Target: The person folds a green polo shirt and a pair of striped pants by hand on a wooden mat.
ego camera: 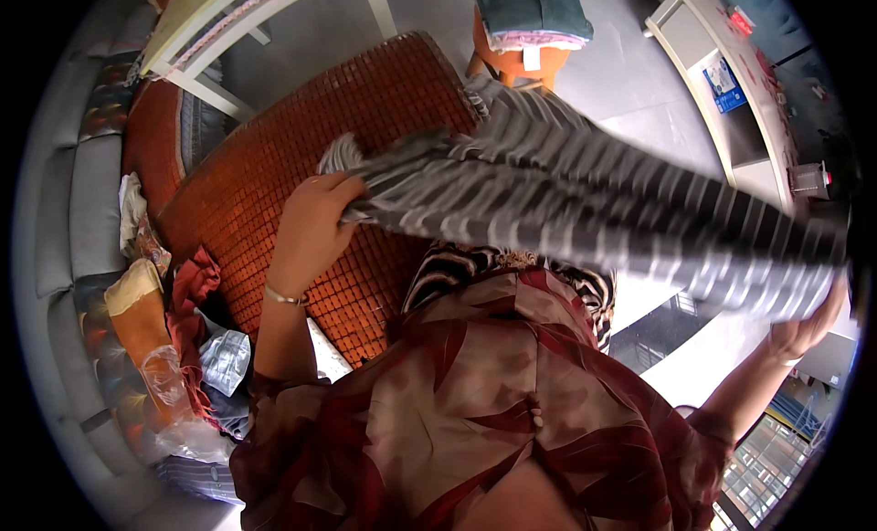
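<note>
A black, grey and white striped cloth (548,195) is stretched across the view, its right part blurred. My left hand (318,223), with a bracelet at the wrist, grips the cloth's left end above a seat covered with a reddish-brown tile mat (288,277). At the far right, my right hand (812,325) holds the other end; its fingers are partly hidden by the fabric. Between the hands the cloth hangs in loose folds, and a small part of it sticks up past my left hand.
Folded clothes (538,17) lie on an orange stool (548,58). A white shelf unit (719,99) stands at the right. On the left, a grey sofa (103,202) has clothes and plastic bags beside it. A pale table frame (212,45) is at the upper left.
</note>
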A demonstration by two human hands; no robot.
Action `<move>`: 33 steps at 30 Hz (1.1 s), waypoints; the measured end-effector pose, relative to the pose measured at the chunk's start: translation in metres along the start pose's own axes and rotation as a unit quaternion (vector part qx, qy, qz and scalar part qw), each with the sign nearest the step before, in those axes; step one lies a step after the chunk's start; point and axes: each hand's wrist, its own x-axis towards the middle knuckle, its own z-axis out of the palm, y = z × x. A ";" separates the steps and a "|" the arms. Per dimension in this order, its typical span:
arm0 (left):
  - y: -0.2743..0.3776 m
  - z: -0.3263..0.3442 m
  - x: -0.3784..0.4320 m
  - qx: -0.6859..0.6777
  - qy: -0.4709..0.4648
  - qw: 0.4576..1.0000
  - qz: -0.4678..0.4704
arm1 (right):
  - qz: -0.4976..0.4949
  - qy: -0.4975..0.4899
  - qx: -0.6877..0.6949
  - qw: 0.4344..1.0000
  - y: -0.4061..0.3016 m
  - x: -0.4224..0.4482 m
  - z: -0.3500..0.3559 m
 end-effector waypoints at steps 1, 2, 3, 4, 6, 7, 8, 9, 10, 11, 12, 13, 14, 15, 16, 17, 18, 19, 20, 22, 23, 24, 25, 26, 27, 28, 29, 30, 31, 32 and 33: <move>-0.011 0.008 -0.009 -0.001 0.021 1.000 -0.018 | 0.019 -0.037 0.030 0.999 -0.005 -0.020 -0.001; -0.021 0.016 -0.015 -0.002 0.041 0.999 -0.034 | 0.043 -0.081 0.058 0.994 -0.011 -0.039 0.008; -0.026 0.022 -0.018 -0.003 0.083 0.992 -0.092 | 0.073 -0.130 0.082 0.985 -0.011 -0.060 0.020; -0.040 0.028 -0.020 0.019 0.087 0.990 -0.111 | 0.098 -0.167 0.103 0.976 -0.013 -0.076 0.035; -0.068 0.031 -0.016 0.067 0.091 0.983 -0.143 | 0.149 -0.241 0.185 0.941 -0.011 -0.095 0.065; -0.063 0.027 -0.007 0.064 0.112 0.985 -0.116 | 0.175 -0.274 0.253 0.911 -0.004 -0.103 0.077; -0.059 0.025 0.008 0.048 0.130 0.986 -0.088 | 0.206 -0.305 0.303 0.879 -0.003 -0.109 0.092; -0.054 0.024 0.021 0.030 0.150 0.986 -0.066 | 0.202 -0.322 0.341 0.860 -0.003 -0.110 0.084; -0.042 0.025 0.039 -0.022 0.134 0.990 -0.032 | 0.180 -0.324 0.333 0.867 -0.008 -0.106 0.081; -0.030 0.027 0.055 -0.070 0.123 0.990 -0.004 | 0.156 -0.332 0.329 0.870 -0.014 -0.097 0.083; -0.027 0.034 0.071 -0.124 0.077 0.989 0.032 | 0.116 -0.311 0.310 0.891 -0.024 -0.086 0.083; -0.020 0.050 0.089 -0.216 0.050 0.973 0.061 | 0.078 -0.278 0.289 0.913 -0.033 -0.077 0.078; -0.010 0.075 0.119 -0.259 0.016 0.958 0.119 | 0.039 -0.217 0.235 0.947 -0.056 -0.071 0.070; 0.013 0.098 0.143 -0.260 0.006 0.944 0.204 | 0.010 -0.163 0.196 0.967 -0.067 -0.070 0.058; 0.033 0.124 0.165 -0.340 -0.060 0.917 0.197 | -0.019 -0.105 0.155 0.982 -0.078 -0.071 0.044; 0.067 0.147 0.189 -0.359 -0.071 0.886 0.285 | -0.046 -0.050 0.107 0.992 -0.091 -0.073 0.026; 0.093 0.174 0.206 -0.381 -0.115 0.874 0.278 | -0.062 -0.003 0.057 0.996 -0.102 -0.072 0.014; 0.117 0.197 0.219 -0.391 -0.159 0.865 0.270 | -0.080 0.036 0.022 0.996 -0.105 -0.068 -0.002; 0.142 0.226 0.231 -0.382 -0.217 0.870 0.224 | -0.090 0.086 -0.035 0.992 -0.122 -0.071 -0.017; 0.181 0.240 0.229 -0.148 -0.280 0.880 0.355 | -0.105 0.166 -0.124 0.973 -0.142 -0.071 -0.053; 0.189 0.282 0.224 -0.147 -0.330 0.838 0.409 | -0.109 0.202 -0.157 0.961 -0.150 -0.074 -0.068; 0.193 0.285 0.207 -0.131 -0.370 0.812 0.432 | -0.101 0.239 -0.201 0.945 -0.158 -0.076 -0.090; 0.185 0.305 0.188 -0.098 -0.357 0.824 0.428 | -0.100 0.256 -0.220 0.936 -0.160 -0.071 -0.101; 0.189 0.302 0.176 -0.091 -0.370 0.837 0.394 | -0.089 0.287 -0.251 0.920 -0.165 -0.076 -0.124; 0.188 0.291 0.170 -0.106 -0.364 0.852 0.360 | -0.080 0.304 -0.271 0.910 -0.165 -0.075 -0.140; 0.186 0.283 0.169 -0.121 -0.357 0.867 0.325 | -0.074 0.319 -0.289 0.900 -0.165 -0.075 -0.158; 0.177 0.286 0.169 -0.124 -0.335 0.876 0.323 | -0.065 0.326 -0.305 0.892 -0.165 -0.069 -0.173; 0.171 0.294 0.168 -0.126 -0.317 0.882 0.325 | -0.055 0.336 -0.318 0.885 -0.164 -0.067 -0.187; 0.166 0.302 0.171 -0.127 -0.299 0.888 0.326 | -0.046 0.342 -0.328 0.880 -0.160 -0.066 -0.200; 0.168 0.291 0.183 -0.079 -0.395 0.855 0.327 | -0.035 0.347 -0.339 0.874 -0.157 -0.065 -0.214; 0.163 0.277 0.181 -0.069 -0.405 0.843 0.345 | -0.021 0.356 -0.344 0.869 -0.149 -0.070 -0.227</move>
